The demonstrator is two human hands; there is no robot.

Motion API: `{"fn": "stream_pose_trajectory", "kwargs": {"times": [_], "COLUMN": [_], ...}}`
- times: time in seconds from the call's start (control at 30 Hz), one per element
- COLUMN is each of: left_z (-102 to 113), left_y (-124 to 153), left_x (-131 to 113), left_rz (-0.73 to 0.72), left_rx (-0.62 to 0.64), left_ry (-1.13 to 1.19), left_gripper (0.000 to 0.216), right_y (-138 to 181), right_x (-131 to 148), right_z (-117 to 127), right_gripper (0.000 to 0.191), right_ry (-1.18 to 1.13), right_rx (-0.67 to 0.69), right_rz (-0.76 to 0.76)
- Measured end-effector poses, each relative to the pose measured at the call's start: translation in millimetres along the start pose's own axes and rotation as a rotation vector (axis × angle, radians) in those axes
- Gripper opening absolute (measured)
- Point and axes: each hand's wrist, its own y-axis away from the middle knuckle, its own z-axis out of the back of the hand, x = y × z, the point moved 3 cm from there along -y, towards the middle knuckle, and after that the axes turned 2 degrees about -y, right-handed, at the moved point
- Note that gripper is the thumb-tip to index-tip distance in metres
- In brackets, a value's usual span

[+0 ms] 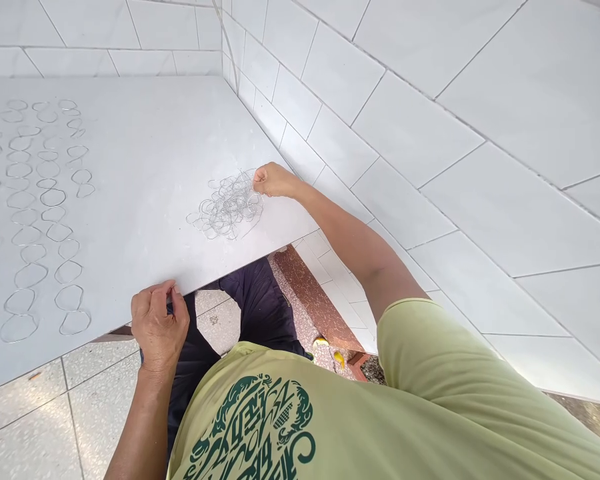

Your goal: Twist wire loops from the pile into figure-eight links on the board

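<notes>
A tangled pile of thin wire loops (230,205) lies on the white tabletop (145,167). My right hand (275,180) is at the pile's right edge, thumb and fingers pinched on a wire loop there. Over the table's near edge, my left hand (160,323) is closed, its thumb and fingertips pressed together. Whatever it may hold is too small to make out. To the left, several figure-eight wire pieces (73,310) lie flat in columns running away from me.
White tiled walls (370,160) border the table at the back and right. A thin cable (230,50) hangs in the far corner. Below the near edge are my legs in dark trousers (265,307), the tiled floor (25,413) and a reddish-brown ledge (320,300).
</notes>
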Motion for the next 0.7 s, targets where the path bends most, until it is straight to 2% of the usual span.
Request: {"fn": "stream_pose_trajectory", "kwargs": {"times": [0.13,0.3,0.47,0.7], "left_z": [1,1,0,0], "left_y": [0,0,1,1], "left_x": [-1,-1,0,-1], "left_rz": [-0.007,0.024,0.014,0.000], "left_rx": [-0.008,0.012,0.011,0.001], "left_ry": [-0.012,0.016,0.037,-0.003], "left_gripper": [0.021,0.021,0.024,0.022], "right_y": [5,7,12,18], "right_x": [1,-5,-14,-30], "right_z": [18,23,29,36], "right_gripper": [0.017,0.017,0.014,0.013], "right_ry": [-0.007,-0.036,-0.068,-0.335], "right_rx": [0.037,0.103,0.058,-0.007], "right_rz": [0.048,0.016,0.007,-0.069]}}
